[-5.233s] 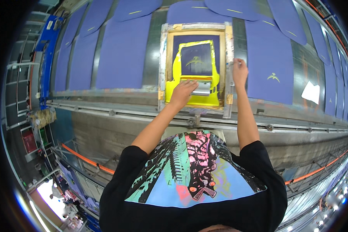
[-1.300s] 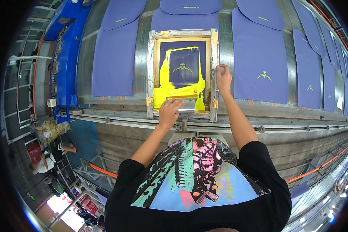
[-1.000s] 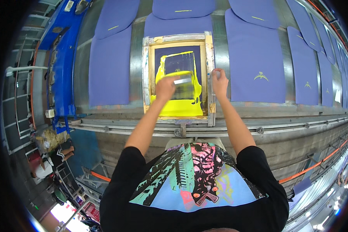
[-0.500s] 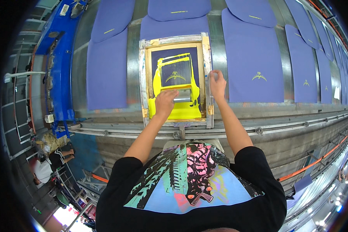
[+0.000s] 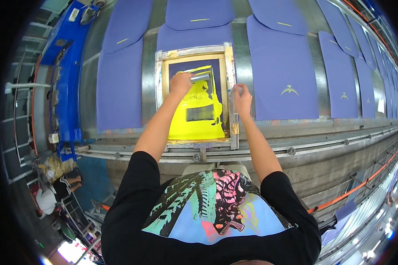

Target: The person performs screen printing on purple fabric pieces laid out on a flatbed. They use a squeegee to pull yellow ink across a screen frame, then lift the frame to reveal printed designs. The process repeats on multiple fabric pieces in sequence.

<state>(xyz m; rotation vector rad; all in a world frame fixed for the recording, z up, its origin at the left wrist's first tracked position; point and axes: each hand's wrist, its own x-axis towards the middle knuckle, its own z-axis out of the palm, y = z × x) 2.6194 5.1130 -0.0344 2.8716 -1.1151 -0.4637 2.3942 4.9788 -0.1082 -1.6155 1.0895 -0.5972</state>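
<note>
A screen-printing frame (image 5: 228, 95) lies over a purple fabric panel (image 5: 194, 33) on the long table. Bright yellow ink (image 5: 194, 131) covers much of its mesh, with a dark rectangular patch in the nearer half. My left hand (image 5: 180, 84) is closed on a squeegee (image 5: 201, 78), which stands in the ink toward the far end of the mesh. At the frame's right rail, my right hand (image 5: 243, 100) is closed on the frame's edge; its fingertips are partly hidden. To the right lies another purple panel (image 5: 283, 66) bearing a small yellow crown-like print.
More purple panels (image 5: 119, 86) lie in a row along the metal table. A metal rail (image 5: 269, 151) runs along its near edge. A blue machine (image 5: 70, 88) stands at the left, and another person (image 5: 46, 201) is at the lower left.
My left hand has pushed the squeegee away from me, toward the frame's far end. Yellow ink now covers the earlier bare mesh there, and a dark patch shows nearer me.
</note>
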